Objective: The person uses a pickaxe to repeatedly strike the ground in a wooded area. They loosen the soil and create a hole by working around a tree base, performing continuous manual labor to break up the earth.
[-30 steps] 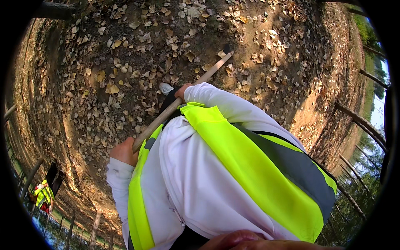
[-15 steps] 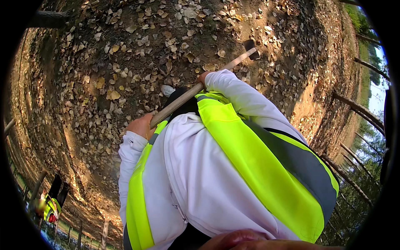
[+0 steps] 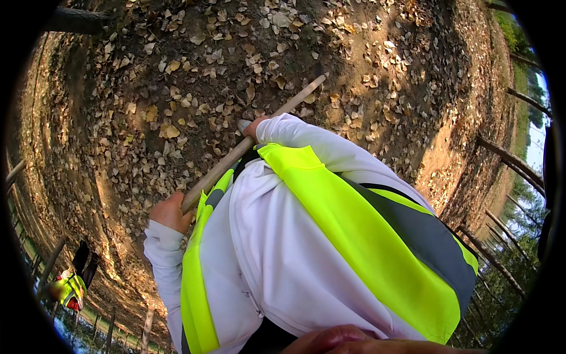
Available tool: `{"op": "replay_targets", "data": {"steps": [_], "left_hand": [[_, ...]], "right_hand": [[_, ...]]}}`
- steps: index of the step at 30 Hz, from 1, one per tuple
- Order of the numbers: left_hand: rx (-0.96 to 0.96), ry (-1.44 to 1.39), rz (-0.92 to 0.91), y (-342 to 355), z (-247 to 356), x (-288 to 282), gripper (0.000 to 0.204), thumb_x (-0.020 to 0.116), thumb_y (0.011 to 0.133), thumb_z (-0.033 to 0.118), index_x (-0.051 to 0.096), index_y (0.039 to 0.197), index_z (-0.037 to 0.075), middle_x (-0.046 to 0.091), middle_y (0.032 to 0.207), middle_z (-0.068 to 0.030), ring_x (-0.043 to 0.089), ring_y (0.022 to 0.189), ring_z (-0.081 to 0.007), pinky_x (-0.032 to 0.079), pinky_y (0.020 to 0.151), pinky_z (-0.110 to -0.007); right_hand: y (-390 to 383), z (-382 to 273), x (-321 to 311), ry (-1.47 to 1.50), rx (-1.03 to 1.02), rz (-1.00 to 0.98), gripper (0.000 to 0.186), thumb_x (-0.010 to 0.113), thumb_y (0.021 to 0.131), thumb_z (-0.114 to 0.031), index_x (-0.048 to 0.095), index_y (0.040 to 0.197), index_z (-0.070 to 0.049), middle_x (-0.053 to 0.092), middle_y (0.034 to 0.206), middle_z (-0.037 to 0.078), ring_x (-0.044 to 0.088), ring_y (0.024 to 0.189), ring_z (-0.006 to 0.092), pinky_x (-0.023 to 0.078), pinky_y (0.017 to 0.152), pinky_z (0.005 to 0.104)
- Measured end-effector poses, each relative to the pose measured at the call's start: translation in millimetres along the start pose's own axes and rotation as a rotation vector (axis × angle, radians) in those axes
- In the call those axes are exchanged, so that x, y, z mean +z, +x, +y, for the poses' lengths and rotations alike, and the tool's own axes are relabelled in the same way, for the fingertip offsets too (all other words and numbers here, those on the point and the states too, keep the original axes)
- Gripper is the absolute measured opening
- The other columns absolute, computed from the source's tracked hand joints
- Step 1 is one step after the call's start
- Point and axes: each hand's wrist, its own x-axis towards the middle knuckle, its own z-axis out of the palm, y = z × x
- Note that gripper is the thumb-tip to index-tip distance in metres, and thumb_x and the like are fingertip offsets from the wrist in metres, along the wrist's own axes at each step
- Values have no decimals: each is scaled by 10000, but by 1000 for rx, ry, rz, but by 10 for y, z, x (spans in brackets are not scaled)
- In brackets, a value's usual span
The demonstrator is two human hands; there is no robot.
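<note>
Leaf-littered ground [image 3: 171,76] among trees, a wooden handle [image 3: 226,163] clamped in both hands

Dry leaves, mostly pale brown with a few yellow ones, cover bare brown earth, thicker in some places than in others. Shade lies over much of it, broken by bright sunlit patches to the right and at the lower left. The left hand [image 3: 171,212] has its grip closed around the handle close to its near end, the back of the hand turned up and the fingers partly hidden. The right hand [image 3: 254,127] is clamped on the handle farther along, near its middle; its fingers are mostly out of sight behind the wood and the cuff. The handle slants in front of the body, from the left hand at the lower left to its far end at the upper right, above the leaves. Whether that end touches the earth cannot be told, and the dark patch beside it is too dim to make out.

A grey shoe tip [image 3: 243,125] shows just beside the right hand. The person wears a white top [image 3: 277,248] under a yellow-and-grey vest [image 3: 318,206]. Bare trunks [image 3: 510,160] lean in along the right rim, with green foliage and sky beyond. At the lower left, well apart, stands another person [image 3: 72,289] in a yellow vest.
</note>
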Motion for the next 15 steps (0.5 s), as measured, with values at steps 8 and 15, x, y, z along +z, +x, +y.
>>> {"op": "replay_targets", "data": {"steps": [8, 15], "left_hand": [[-60, 117, 33, 107, 261, -223, 227, 603, 555, 146, 451, 698, 56, 516, 590, -124, 512, 570, -307, 402, 510, -383], [-79, 140, 57, 175, 420, -335, 190, 589, 544, 127, 491, 700, 77, 512, 580, -121, 512, 561, -292, 398, 494, -364]], "right_hand": [[19, 245, -65, -6, 3, 69, 421, 547, 617, -235, 455, 1028, -231, 498, 970, 39, 458, 932, 227, 317, 809, 360], [7, 389, -156, -75, 12, -83, 373, 464, 699, -237, 434, 1071, -232, 430, 1099, 32, 387, 1030, 236, 229, 871, 444]]}}
